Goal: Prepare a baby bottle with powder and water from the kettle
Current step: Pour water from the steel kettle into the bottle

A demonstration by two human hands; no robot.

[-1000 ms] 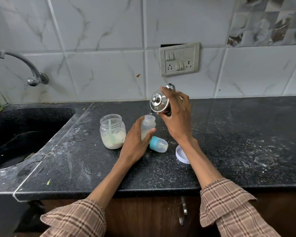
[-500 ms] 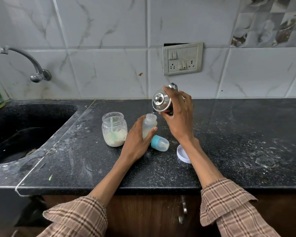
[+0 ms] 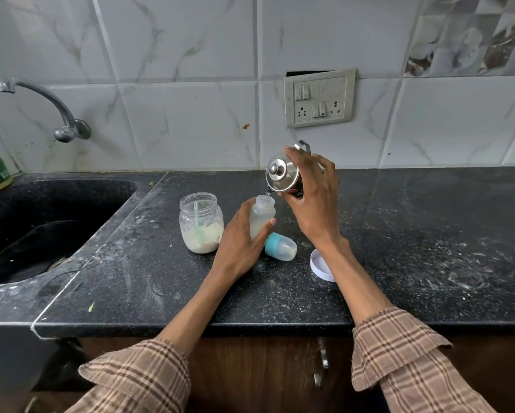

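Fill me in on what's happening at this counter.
A person is making up a baby bottle. The left hand grips the open bottle upright on the black counter, while the right hand tips a small steel kettle so water runs into its mouth. The powder jar stands open beside it, and the bottle's blue-ringed cap lies on the counter.

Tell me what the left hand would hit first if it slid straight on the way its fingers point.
The left hand already grips the bottle. Beyond that, probably the tilted kettle in the right hand, though depth is unclear.
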